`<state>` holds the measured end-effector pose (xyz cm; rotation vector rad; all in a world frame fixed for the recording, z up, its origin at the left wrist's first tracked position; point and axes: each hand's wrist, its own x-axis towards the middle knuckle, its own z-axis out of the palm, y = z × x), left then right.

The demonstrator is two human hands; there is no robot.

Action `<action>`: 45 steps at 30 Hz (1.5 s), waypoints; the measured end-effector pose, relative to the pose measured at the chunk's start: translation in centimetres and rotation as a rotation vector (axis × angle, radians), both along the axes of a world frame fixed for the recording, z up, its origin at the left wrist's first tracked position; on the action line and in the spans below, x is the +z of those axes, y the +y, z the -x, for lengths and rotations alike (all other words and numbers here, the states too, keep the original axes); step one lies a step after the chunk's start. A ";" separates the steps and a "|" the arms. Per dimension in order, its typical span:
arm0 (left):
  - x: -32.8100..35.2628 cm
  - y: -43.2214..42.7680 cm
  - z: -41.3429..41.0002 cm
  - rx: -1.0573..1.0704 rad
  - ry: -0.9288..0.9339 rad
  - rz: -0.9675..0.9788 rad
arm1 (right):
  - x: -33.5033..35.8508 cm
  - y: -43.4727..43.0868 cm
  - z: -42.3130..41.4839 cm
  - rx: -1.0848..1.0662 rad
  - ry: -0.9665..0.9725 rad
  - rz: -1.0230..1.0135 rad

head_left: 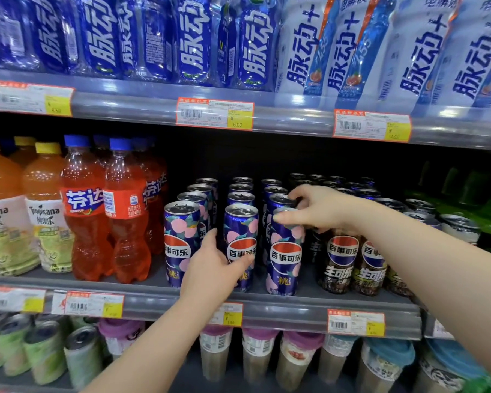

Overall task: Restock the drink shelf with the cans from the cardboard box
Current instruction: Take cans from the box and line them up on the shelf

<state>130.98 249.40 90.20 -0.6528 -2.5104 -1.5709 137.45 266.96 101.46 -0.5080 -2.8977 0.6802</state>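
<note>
Three rows of blue peach-patterned cans run back into the middle shelf (267, 300), and both bare hands are on the front rank. Her or his left hand (214, 268) is wrapped round the lower half of the middle front can (240, 236) — thumb up along the side nearest the first row, fingers curled across the label — so that can stands upright inside the grasp, its silver top well above the knuckles. Just to the outer side of that hand stands the first front can (180, 245), apart from the palm, untouched.

The right hand (321, 208) comes in from above and pinches the rim of the third front can (285, 251) with its fingertips (281, 218); the can hangs straight below the fingers, its base on or just at the shelf board — I cannot tell which. Right behind those fingers sit the tops of the same row's cans.

Beyond the right wrist stand dark cola cans (342, 262), touching one another. Past the left hand's outer side are orange soda bottles (125, 222) and juice bottles (50, 217). Above both hands hang yellow-and-red price tags (214, 113) beneath blue bottles (194, 41).
</note>
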 end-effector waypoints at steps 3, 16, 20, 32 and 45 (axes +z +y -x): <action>1.7 -1.3 -0.9 0.004 0.141 -0.032 | 1.1 0.2 1.0 -0.057 0.180 -0.003; 5.6 -4.8 5.1 0.108 0.297 0.338 | 1.3 0.0 6.0 -0.106 -0.064 -0.214; 4.8 -5.1 5.3 0.053 0.325 0.228 | 1.1 0.0 6.6 -0.142 -0.105 -0.250; 2.9 -5.3 5.7 0.051 0.323 0.017 | 1.1 0.7 6.2 -0.157 -0.042 -0.203; 1.2 -5.8 5.7 -0.004 0.095 -0.084 | 1.7 -0.9 5.7 -0.087 0.110 -0.289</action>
